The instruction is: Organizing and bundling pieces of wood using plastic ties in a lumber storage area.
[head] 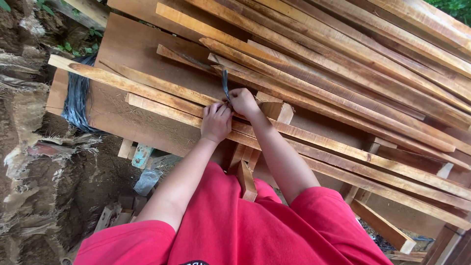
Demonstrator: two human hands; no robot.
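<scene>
black plastic bundle beside muddy ground

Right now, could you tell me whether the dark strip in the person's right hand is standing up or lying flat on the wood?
Standing up: the dark strip rises from the right hand above the wooden slats.

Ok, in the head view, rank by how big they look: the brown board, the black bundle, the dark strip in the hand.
1. brown board
2. black bundle
3. dark strip, pinched by the right hand

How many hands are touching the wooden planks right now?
2. The left hand rests on a long pale wooden plank; the right hand, just beside it, pinches a thin dark blade-like tool against the planks. No other hands show.
</scene>
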